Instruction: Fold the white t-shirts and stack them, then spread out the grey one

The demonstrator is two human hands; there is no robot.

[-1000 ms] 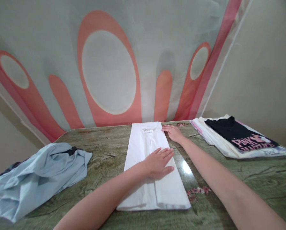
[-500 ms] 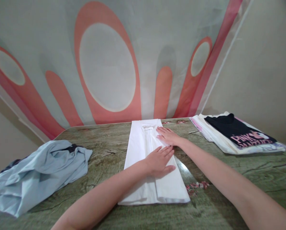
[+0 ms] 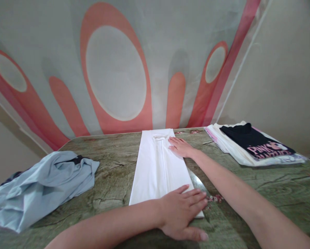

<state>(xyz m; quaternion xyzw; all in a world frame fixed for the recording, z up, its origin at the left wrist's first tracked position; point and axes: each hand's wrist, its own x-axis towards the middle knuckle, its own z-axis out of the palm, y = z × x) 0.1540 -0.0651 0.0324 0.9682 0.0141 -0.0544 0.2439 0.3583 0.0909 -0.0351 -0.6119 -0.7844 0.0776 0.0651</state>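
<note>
White garment (image 3: 148, 169) folded long and narrow, not yet folded across

The white garment is laid flat in the middle of the table, its length running away from the person. Its sides appear to have been brought inward, as a seam-like line is seen down the middle and a small band, perhaps a collar, is shown near the far end. By that measure the lengthwise folding may be judged done; no fold across the length is seen. The near end is largely covered by the left forearm, so whether its edges are even cannot be told.

The near right corner is covered by the left hand (image 3: 183, 215), palm down, with fingers stretched out and apart. The right hand (image 3: 181, 146) is laid flat along the right edge, towards the far end, with its fingers also extended. Nothing is seen pinched or grasped by either hand.

Further out, on the wood-patterned table (image 3: 113, 174), a neat pile is set well to the right: a black shirt (image 3: 238, 133) on top of folded pale clothes (image 3: 229, 148). These may be counted as finished. To the left, a light blue garment (image 3: 47, 180) is left crumpled, with dark cloth (image 3: 11, 178) showing behind it; no folding is seen there.
</note>
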